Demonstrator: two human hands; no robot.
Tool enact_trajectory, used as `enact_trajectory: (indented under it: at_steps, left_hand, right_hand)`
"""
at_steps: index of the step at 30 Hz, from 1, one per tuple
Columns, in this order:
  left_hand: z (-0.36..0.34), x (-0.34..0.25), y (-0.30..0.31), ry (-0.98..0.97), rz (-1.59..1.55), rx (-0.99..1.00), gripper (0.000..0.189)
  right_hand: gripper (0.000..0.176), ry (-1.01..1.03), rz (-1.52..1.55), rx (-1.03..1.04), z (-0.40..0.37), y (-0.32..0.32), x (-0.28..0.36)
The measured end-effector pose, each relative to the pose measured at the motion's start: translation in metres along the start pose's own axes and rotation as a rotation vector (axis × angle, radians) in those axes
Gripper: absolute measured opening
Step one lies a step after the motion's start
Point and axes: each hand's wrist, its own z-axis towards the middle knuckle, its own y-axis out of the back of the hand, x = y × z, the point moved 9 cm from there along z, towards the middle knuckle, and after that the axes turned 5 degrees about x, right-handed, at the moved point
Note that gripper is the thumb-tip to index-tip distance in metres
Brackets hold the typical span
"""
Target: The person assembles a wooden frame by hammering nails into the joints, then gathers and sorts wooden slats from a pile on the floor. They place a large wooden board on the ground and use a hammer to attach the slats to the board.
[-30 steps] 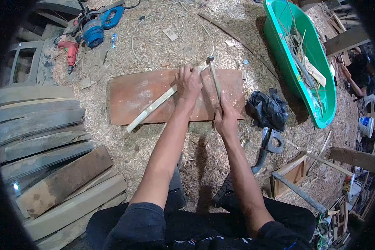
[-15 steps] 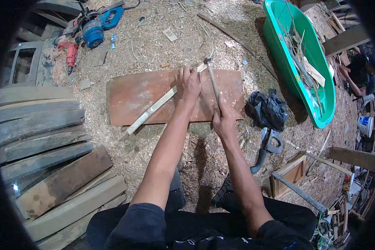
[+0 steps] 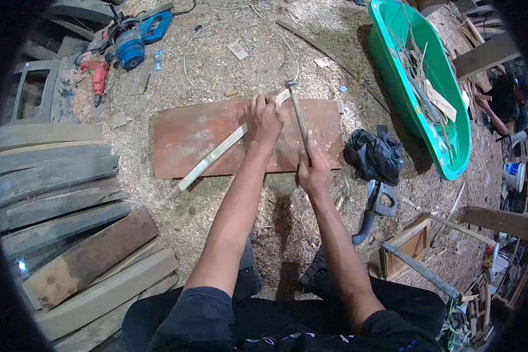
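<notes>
A reddish-brown board [image 3: 199, 132] lies flat on the shavings in front of me. Across it runs a pale wood strip [image 3: 214, 157], slanting from lower left to upper right and jutting past both long edges. My left hand [image 3: 266, 122] is closed over the strip near its upper end. The handle of a hammer [image 3: 299, 114] is in my right hand [image 3: 315, 170], whose fingers wrap round its lower part. The hammer's head is at the strip's upper end, by the board's far edge; whether they touch is hard to tell.
Curved planks [image 3: 58, 170] are stacked at the left. A red drill [image 3: 98, 79] and a blue power tool [image 3: 130, 50] lie upper left. A green tub [image 3: 387, 64] with scraps, a black plastic bag [image 3: 374, 154] and a wooden frame [image 3: 410, 246] are right. Another person's arm [image 3: 493, 117] shows far right.
The hammer's head has shifted slightly left, over the strip's end, with a small movement of my right hand. My left hand stays on the strip.
</notes>
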Motion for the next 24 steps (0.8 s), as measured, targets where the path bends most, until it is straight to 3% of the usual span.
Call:
enact_trajectory:
  at_steps: [8, 11, 14, 17, 20, 24]
  left_hand:
    - [-0.002, -0.003, 0.005, -0.021, 0.022, 0.026, 0.014]
    - [0.000, 0.004, -0.009, 0.015, -0.054, 0.048, 0.014]
    - [0.001, -0.002, 0.002, 0.003, -0.016, 0.039, 0.014]
    - [0.000, -0.005, 0.009, -0.026, -0.023, 0.012, 0.014]
    - [0.002, -0.003, 0.003, 0.037, -0.002, 0.066, 0.013]
    - [0.001, 0.001, 0.000, -0.002, 0.013, 0.031, 0.013]
  right_hand:
    - [0.056, 0.039, -0.004, -0.065, -0.001, 0.004, 0.013]
    - [0.055, -0.110, -0.050, 0.070, 0.004, -0.010, -0.008]
    - [0.056, -0.114, 0.012, 0.057, 0.006, 0.000, -0.002]
    - [0.057, 0.024, 0.071, -0.068, 0.004, 0.012, 0.018]
    - [0.057, 0.048, -0.050, -0.039, -0.001, -0.001, 0.003]
    - [0.057, -0.001, 0.061, -0.015, 0.000, 0.001, 0.007]
